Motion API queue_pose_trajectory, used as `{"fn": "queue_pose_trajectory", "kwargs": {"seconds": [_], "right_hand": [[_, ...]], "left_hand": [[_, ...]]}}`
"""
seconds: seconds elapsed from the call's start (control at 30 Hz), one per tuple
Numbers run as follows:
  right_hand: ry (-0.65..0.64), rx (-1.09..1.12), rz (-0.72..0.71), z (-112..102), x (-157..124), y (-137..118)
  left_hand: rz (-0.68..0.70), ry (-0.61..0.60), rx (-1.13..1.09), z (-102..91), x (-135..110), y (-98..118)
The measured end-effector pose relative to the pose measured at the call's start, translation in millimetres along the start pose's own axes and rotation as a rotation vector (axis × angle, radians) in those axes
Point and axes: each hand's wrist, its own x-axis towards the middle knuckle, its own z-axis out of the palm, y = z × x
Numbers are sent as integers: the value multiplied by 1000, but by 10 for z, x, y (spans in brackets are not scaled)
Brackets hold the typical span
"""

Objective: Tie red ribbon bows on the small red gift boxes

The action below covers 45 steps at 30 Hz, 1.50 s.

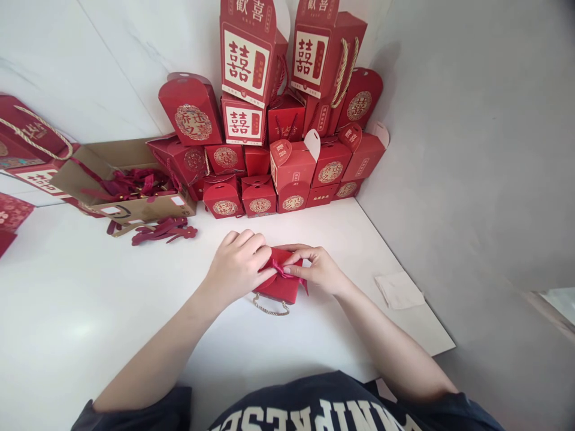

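A small red gift box (pixel 283 293) with a twisted cord handle (pixel 269 310) sits on the white table in front of me. Across its top runs a magenta ribbon (pixel 287 271), knotted or looped near the middle. My left hand (pixel 242 263) is curled over the box's left side, its fingertips closed at the ribbon. From the right, my right hand (pixel 314 267) pinches the ribbon between thumb and finger, and a loose ribbon end hangs below it. The fingers partly cover the box top and the knot.
Many red gift boxes (pixel 294 173) are stacked against the wall at the back. Left of them stands an open cardboard box (pixel 144 209) of dark red ribbons, with more ribbons (pixel 164 230) lying before it. A white folded cloth (pixel 399 290) lies at right, near the table's edge and the grey wall.
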Motion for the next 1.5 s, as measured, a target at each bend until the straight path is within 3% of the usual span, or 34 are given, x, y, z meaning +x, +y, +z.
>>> {"fn": "queue_pose_trajectory", "kwargs": {"seconds": [0.1,0.27,0.47,0.77,1.07,1.23,1.37,1.5], "right_hand": [[32,-36,11,10,-8,-3],[14,-60,-6,3,-16,-5],[-8,-87,-2,-18,-28,-39],[-103,-156,-21,-155,-57,-150],[-83,-313,-66,-315,-119,-245],[-67,-426,-133,-324,-118,-244],[-100,-382,-118,-305,-118,-291],[-128,-316,-150,-249,-115,-312]], "left_hand": [[-66,-87,-123,-28,6,-24],[-252,-291,-568,-98,26,-39],[-420,-390,-926,-72,33,-126],[-422,-506,-934,-89,2,-247],[-389,-572,-867,-120,-42,-378],[-312,-530,-800,-106,-26,-406],[-267,-441,-814,-160,-14,-391],[-151,-491,-894,-226,-22,-373]]}}
